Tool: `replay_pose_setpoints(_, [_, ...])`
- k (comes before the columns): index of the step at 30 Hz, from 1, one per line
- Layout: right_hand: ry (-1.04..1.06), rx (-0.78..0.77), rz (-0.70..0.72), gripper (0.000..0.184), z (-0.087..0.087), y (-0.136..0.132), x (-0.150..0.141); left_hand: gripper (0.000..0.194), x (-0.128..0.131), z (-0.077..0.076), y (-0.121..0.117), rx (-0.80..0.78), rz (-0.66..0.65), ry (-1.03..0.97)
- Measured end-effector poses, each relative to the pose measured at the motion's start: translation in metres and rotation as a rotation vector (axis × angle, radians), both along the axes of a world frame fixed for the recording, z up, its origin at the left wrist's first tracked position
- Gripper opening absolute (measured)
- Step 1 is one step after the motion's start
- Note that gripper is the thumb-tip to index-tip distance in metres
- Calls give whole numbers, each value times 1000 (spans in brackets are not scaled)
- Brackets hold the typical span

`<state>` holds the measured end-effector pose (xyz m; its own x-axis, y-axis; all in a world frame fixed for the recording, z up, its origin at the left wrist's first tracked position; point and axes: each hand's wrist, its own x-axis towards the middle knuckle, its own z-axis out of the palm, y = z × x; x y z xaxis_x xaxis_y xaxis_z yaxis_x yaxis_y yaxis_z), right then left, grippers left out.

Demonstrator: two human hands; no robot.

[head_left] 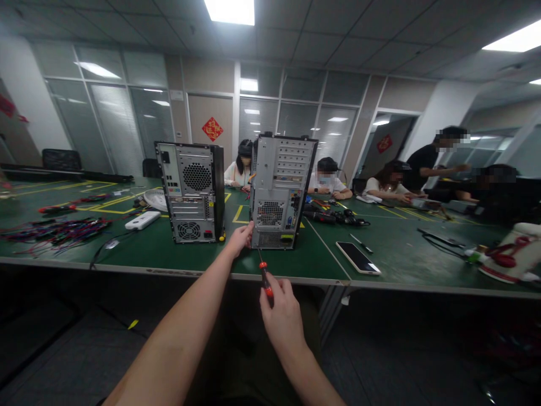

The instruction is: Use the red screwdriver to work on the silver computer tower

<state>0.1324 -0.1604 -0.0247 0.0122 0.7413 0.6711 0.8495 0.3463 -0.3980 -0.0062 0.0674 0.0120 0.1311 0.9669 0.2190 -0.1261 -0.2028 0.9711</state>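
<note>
A computer tower (276,192) stands upright on the green table with its metal back panel facing me. My left hand (240,239) grips its lower left edge, the far fingers partly hidden behind the case. In my right hand (284,309) is a screwdriver (264,270) with a red and black handle. Its thin shaft points up and away, and the tip is at the bottom left corner of the back panel. Whether the tip sits in a screw is too small to tell. A second computer tower (190,192) stands just to the left.
Left on the table (203,260) lie a tangle of cables (59,232), a white power strip (142,220) and a white round object (155,199). A phone (357,257) and black cables (338,216) are on the right, near a white and red bag (513,254). Several people sit across.
</note>
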Motion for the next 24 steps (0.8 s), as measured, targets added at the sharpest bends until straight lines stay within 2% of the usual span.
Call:
replay_pose_setpoints(4, [150,-75,21,34,3,1,2,73,0,1,-1,1,-8,-3])
replay_pose_setpoints(8, [368,-215,48,36,4,4,4,74,-1,-1,0,7,-17,1])
replay_pose_setpoints(10, [415,-225,54,33,4,4,4,74,-1,-2,2,14,-22,-2])
replay_pose_setpoints(12, [358,-186,41,27,4,3,3,74,-1,-3,3,13,-19,-4])
replay_pose_setpoints(16, [59,-39,-19,16,2,0,2,73,0,-2,2,-6,-10,-11])
replay_pose_setpoints(20, [-95,39,-105,28,-2,0,3,72,0,-1,0,-7,-10,-20])
replay_pose_setpoints(24, [-128,61,-90,41,-5,1,2,71,0,-1,1,-5,3,-12])
